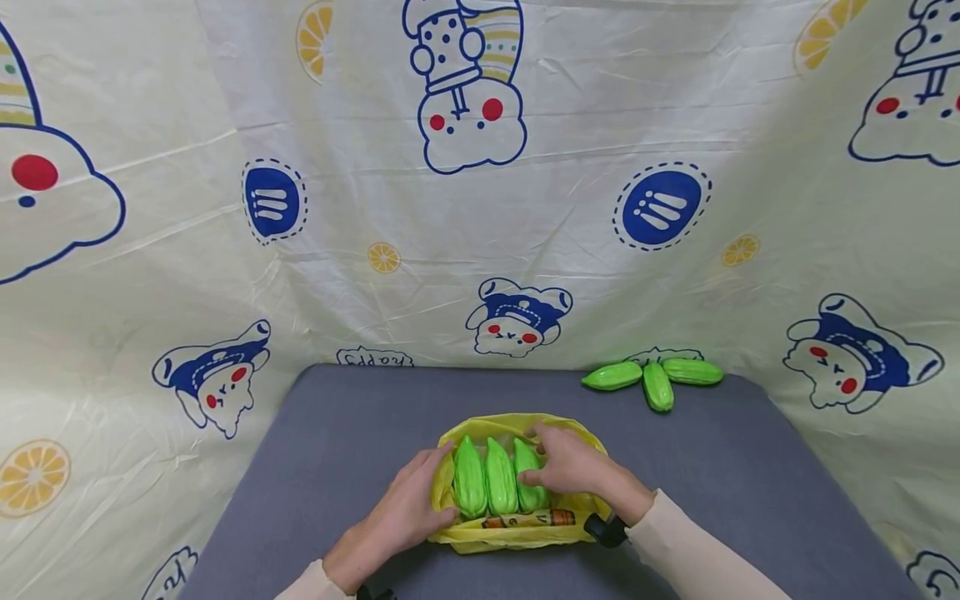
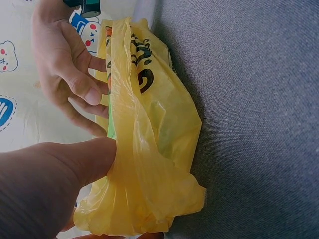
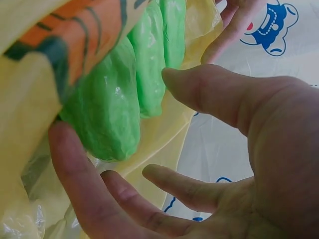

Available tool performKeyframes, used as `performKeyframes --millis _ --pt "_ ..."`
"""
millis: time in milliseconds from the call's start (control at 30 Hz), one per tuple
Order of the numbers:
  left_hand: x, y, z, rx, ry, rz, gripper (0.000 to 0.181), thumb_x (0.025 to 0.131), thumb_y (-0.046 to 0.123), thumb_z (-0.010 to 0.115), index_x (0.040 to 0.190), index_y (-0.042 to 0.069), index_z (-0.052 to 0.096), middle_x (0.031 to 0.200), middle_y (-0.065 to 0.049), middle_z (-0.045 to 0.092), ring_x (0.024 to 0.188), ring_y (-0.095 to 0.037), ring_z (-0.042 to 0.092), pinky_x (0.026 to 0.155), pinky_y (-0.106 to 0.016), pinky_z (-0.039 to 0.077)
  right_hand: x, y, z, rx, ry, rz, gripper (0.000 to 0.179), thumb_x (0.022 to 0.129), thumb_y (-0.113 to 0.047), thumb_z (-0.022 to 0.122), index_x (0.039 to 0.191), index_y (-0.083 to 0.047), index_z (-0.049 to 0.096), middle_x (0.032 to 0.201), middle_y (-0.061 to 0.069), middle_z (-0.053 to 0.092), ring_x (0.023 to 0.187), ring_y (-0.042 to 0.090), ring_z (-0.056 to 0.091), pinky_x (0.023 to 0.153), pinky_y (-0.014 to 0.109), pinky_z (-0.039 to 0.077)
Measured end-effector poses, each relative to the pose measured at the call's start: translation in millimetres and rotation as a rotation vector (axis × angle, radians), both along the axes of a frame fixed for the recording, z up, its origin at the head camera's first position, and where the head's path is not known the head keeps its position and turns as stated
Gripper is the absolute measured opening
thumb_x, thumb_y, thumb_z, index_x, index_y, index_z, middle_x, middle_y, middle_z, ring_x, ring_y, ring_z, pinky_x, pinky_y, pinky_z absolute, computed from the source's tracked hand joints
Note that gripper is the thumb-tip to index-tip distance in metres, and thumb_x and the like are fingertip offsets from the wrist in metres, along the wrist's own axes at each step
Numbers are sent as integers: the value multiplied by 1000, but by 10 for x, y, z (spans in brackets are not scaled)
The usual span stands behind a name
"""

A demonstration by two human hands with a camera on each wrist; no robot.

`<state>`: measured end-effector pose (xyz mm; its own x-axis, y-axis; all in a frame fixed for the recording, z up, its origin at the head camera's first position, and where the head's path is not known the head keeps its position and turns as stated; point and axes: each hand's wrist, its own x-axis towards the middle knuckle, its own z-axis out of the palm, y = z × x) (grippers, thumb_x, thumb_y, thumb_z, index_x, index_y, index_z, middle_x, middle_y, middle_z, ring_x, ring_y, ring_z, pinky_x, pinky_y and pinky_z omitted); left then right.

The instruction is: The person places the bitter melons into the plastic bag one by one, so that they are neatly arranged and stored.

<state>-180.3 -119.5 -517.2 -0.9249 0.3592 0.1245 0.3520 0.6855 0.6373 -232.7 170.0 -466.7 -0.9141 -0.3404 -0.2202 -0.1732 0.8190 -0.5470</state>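
Note:
A yellow plastic bag (image 1: 517,542) lies wide open on the table. Three glossy green gourd-like vegetables (image 1: 470,479) sit side by side in its mouth. My left hand (image 1: 408,500) holds the bag's left side, its thumb (image 2: 94,157) over the rim and other fingertips at the bag's lower edge. Inside the bag's right part, my right hand (image 1: 570,462) reaches over the rightmost green vegetable (image 3: 107,109). Its fingers are spread, with a gap between thumb and fingers, and one fingertip (image 3: 67,134) is right beside that vegetable's end.
Three more green vegetables (image 1: 658,387) lie together at the table's back right edge. The grey table (image 1: 352,417) carries the bag near its front. A white patterned cloth (image 1: 525,217) hangs behind the table and along both sides.

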Motion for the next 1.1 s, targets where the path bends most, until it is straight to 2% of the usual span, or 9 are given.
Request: performKeyframes --millis 433,767,1100 --pt "-18 7 10 -9 -26 4 99 88 13 99 173 -1 50 159 -29 65 144 -52 68 113 -68 61 0 36 42 -6 34 -3 70 98 -29 96 156 -2 66 141 22 79 126 38 78 103 57 66" --pt "-8 20 13 -1 -34 7 101 87 12 99 173 -1 50 158 -29 65 143 -52 68 113 -69 61 -11 78 66 -29 59 -9 66 101 -27 93 157 -2 66 143 24 78 132 42 76 106 59 65" --pt "-10 23 6 -8 -43 9 100 88 13 98 174 0 49 159 -29 65 143 -52 68 113 -69 61 -38 154 36 -61 68 -24 62 104 -26 91 156 -3 68 144 25 77 130 43 77 101 58 68"
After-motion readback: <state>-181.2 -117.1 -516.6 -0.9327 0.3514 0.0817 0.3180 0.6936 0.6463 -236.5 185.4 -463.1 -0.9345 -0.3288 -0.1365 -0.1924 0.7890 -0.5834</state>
